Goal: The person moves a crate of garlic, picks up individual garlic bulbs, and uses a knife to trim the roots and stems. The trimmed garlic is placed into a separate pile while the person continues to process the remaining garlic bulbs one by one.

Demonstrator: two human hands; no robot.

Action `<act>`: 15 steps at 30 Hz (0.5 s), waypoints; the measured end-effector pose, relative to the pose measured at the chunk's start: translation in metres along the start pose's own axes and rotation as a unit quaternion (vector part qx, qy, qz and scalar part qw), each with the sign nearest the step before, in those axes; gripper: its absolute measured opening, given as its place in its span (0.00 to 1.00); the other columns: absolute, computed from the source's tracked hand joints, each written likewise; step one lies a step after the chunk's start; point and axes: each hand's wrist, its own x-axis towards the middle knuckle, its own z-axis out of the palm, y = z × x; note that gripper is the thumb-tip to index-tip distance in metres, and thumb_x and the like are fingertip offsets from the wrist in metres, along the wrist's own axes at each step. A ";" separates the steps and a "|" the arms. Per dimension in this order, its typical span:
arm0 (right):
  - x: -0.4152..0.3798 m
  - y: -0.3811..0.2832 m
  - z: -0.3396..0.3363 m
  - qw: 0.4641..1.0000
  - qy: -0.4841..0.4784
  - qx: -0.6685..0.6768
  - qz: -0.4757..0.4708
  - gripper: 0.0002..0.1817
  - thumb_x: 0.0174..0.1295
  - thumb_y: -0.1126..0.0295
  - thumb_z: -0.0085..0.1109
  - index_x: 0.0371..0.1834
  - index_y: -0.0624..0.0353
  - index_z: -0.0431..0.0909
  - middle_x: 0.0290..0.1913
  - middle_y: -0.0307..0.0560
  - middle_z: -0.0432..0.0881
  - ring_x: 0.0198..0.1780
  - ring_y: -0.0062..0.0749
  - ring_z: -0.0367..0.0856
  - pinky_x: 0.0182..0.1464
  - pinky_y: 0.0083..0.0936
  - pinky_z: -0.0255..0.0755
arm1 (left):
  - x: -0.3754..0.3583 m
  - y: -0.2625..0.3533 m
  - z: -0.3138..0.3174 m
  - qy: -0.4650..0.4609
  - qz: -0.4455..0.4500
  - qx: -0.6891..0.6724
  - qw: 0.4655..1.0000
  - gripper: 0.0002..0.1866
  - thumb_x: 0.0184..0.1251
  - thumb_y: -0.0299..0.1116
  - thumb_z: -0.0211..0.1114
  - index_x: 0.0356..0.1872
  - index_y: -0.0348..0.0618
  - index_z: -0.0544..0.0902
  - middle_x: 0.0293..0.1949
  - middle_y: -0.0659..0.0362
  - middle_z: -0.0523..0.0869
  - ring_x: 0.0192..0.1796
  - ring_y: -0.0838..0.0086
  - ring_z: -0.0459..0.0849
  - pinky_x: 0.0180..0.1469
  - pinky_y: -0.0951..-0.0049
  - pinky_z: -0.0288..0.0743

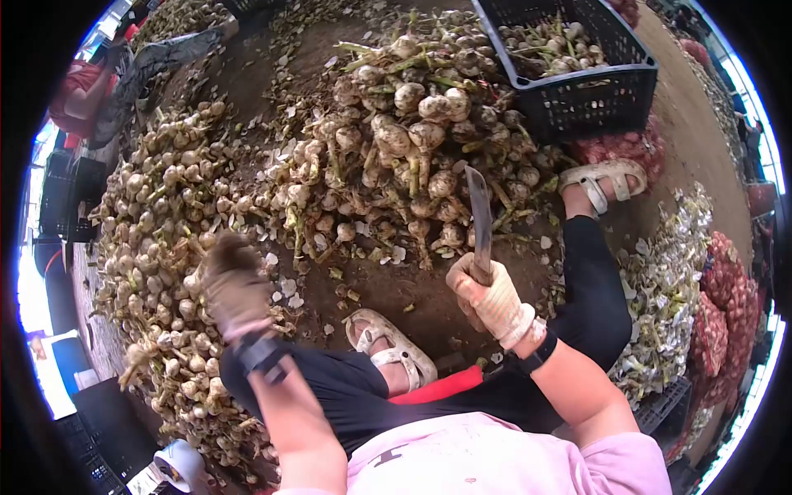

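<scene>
My right hand (493, 299), in a light work glove, is closed round the handle of a knife (479, 210). The blade points up and away from me, in front of a heap of garlic bulbs (410, 136) with stalks and soil on them. My left hand (235, 285), gloved too, is smeared by motion. It is over the right edge of a second spread of garlic (165, 239) on the left. Whether its fingers hold anything cannot be made out.
A black plastic crate (590, 103) partly filled with garlic stands beyond the heap, by a red mesh sack (631, 148). White peelings (668, 289) and full red mesh sacks (726, 305) lie at the right. My sandalled feet (396, 351) flank the bare soil before me.
</scene>
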 end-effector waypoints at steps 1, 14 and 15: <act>0.000 0.000 0.001 1.000 -0.001 0.000 0.004 0.11 0.54 0.61 0.60 0.29 0.56 0.72 0.16 0.32 0.67 0.14 0.14 0.62 0.15 0.14 0.55 | -0.002 -0.023 0.036 -0.026 -0.164 -0.066 0.984 0.14 0.56 0.39 0.65 0.43 0.46 0.79 0.37 0.58 0.82 0.37 0.72 0.80 0.42 0.73 0.77; 0.011 -0.005 -0.010 0.996 -0.037 -0.078 -0.039 0.03 0.56 0.74 0.59 0.29 0.59 0.75 0.24 0.36 0.77 0.25 0.20 0.74 0.30 0.20 0.69 | -0.007 -0.204 0.111 -0.224 -0.156 0.368 0.889 0.44 0.44 0.37 0.76 0.62 0.36 0.62 0.49 0.49 0.80 0.49 0.69 0.80 0.53 0.72 0.74; 0.012 -0.007 -0.012 0.996 -0.034 -0.075 -0.042 0.03 0.56 0.74 0.59 0.29 0.59 0.75 0.24 0.36 0.77 0.25 0.20 0.74 0.30 0.20 0.69 | -0.022 -0.179 0.118 -0.255 -0.211 0.174 0.927 0.40 0.46 0.29 0.75 0.61 0.35 0.63 0.47 0.55 0.81 0.46 0.77 0.79 0.51 0.77 0.73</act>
